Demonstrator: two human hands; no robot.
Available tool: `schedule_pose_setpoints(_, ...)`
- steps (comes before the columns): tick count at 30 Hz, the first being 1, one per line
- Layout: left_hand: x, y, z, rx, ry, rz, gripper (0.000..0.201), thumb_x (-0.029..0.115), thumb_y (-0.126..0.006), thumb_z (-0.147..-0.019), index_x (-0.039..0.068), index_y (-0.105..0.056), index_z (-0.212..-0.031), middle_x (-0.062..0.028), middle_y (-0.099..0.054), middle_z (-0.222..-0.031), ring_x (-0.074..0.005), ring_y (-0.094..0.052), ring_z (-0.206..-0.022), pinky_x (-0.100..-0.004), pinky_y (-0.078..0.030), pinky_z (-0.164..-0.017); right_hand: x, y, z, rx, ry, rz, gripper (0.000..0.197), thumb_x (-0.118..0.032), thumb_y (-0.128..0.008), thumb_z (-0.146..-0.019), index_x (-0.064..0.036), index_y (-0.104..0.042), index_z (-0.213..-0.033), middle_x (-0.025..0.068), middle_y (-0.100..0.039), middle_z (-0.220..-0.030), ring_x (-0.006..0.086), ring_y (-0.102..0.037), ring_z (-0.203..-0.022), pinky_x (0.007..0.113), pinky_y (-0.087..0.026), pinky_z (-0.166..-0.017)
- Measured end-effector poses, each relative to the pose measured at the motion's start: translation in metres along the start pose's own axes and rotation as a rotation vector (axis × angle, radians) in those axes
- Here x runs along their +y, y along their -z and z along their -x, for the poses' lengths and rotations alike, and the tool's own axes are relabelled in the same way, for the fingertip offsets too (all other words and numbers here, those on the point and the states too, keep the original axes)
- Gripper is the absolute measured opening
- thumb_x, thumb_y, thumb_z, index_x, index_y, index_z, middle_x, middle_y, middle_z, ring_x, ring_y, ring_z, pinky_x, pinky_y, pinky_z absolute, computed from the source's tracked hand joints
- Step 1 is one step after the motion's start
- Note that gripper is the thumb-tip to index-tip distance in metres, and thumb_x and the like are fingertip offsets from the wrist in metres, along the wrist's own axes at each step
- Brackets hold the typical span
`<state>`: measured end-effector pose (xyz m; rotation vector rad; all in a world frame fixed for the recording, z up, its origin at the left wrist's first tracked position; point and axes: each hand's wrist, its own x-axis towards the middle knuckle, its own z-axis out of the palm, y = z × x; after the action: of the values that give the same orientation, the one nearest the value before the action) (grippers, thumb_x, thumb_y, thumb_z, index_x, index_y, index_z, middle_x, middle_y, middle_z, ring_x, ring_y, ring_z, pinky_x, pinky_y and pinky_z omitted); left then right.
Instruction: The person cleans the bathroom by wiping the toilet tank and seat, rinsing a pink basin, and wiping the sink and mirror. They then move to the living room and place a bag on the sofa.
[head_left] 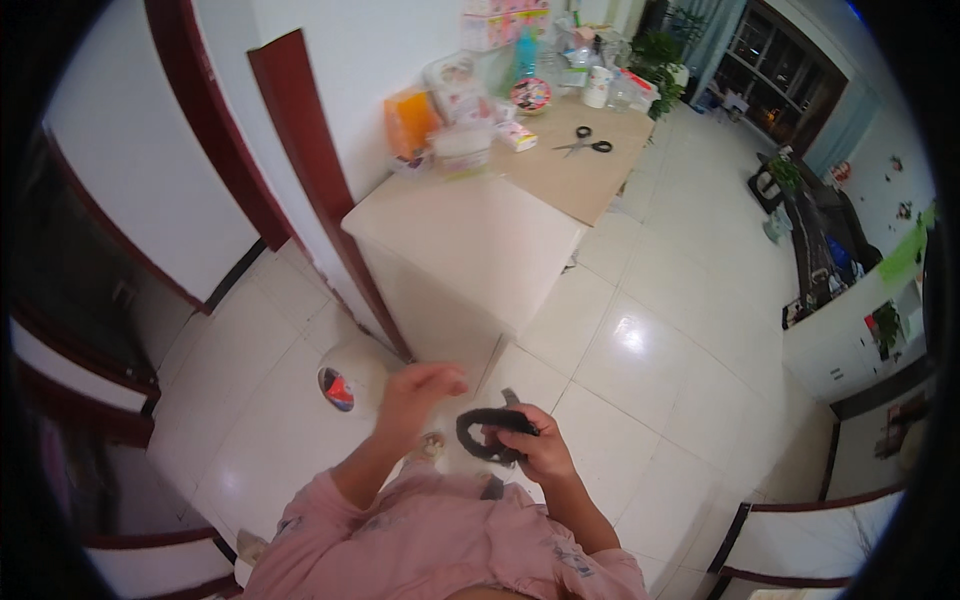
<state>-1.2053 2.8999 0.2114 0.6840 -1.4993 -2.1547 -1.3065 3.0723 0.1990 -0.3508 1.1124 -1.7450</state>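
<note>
A fuzzy black looped band (494,432) is in my right hand (545,445), pinched at its right side between thumb and fingers. A short dark grey end sticks up above the loop, against the fingers. My left hand (422,390) is up to the left of the band, apart from it. Its fingers are loosely bent toward the right, slightly blurred, with nothing seen in them. Both hands are in front of my pink top, above the tiled floor.
Ahead stands a white cabinet (460,235) beside a beige tabletop (560,180). Scissors (585,142), an orange box (411,122), a white mug (597,87) and several packages lie there. A dark red door frame (320,180) rises at the left. A colourful shoe (336,389) is on the floor.
</note>
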Motion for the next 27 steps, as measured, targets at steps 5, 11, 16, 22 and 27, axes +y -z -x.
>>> schedule_pose_setpoints(5,-0.007,0.013,0.005,0.032,0.148,0.099,0.015,0.007,-0.057,-0.088,-0.001,-0.063,-0.1,-0.0081,-0.064,-0.095,-0.0151,-0.06,-0.082,-0.0272,-0.05,-0.075,0.0,0.028,0.021,0.016,-0.006,-0.182,0.016,-0.001,-0.065,-0.077,-0.0008,-0.063,-0.093,0.0112,-0.064,-0.092,0.0212,-0.061,-0.086,0.034,-0.049,-0.077)
schedule_pose_setpoints(11,-0.024,-0.005,0.006,-0.163,0.268,0.255,0.024,-0.009,-0.053,-0.081,0.002,-0.061,-0.101,-0.0086,-0.063,-0.099,-0.0186,-0.063,-0.084,-0.0316,-0.054,-0.077,0.006,0.048,0.05,-0.011,0.049,-0.263,0.02,-0.02,-0.072,-0.076,-0.0049,-0.06,-0.081,0.0079,-0.06,-0.096,0.0161,-0.056,-0.084,0.028,-0.043,-0.073)
schedule_pose_setpoints(16,-0.028,-0.019,0.003,-0.24,0.268,0.246,0.027,-0.011,-0.052,-0.079,0.001,-0.061,-0.101,-0.0108,-0.062,-0.099,-0.0211,-0.063,-0.086,-0.0327,-0.053,-0.081,0.019,0.049,0.068,0.044,0.033,-0.303,0.025,-0.025,-0.069,-0.078,-0.0032,-0.061,-0.088,0.007,-0.061,-0.095,0.0153,-0.055,-0.086,0.028,-0.042,-0.077)
schedule_pose_setpoints(22,-0.03,-0.031,0.011,-0.322,0.294,0.248,0.028,-0.012,-0.053,-0.079,0.002,-0.061,-0.103,-0.0119,-0.063,-0.097,-0.0222,-0.063,-0.088,-0.0337,-0.053,-0.082,0.027,0.05,0.08,0.048,0.124,-0.343,0.023,-0.019,-0.065,-0.079,0.0006,-0.063,-0.091,0.0075,-0.061,-0.092,0.016,-0.056,-0.087,0.028,-0.042,-0.08)
schedule_pose_setpoints(27,-0.032,-0.037,0.026,-0.38,0.227,0.087,0.034,-0.012,-0.055,-0.08,0.002,-0.057,-0.11,-0.0141,-0.064,-0.096,-0.0217,-0.064,-0.09,-0.0333,-0.053,-0.083,0.031,0.046,0.088,0.271,0.135,-0.211,0.016,-0.007,-0.067,-0.077,0.0,-0.063,-0.09,0.0061,-0.061,-0.093,0.0151,-0.057,-0.088,0.03,-0.044,-0.08)
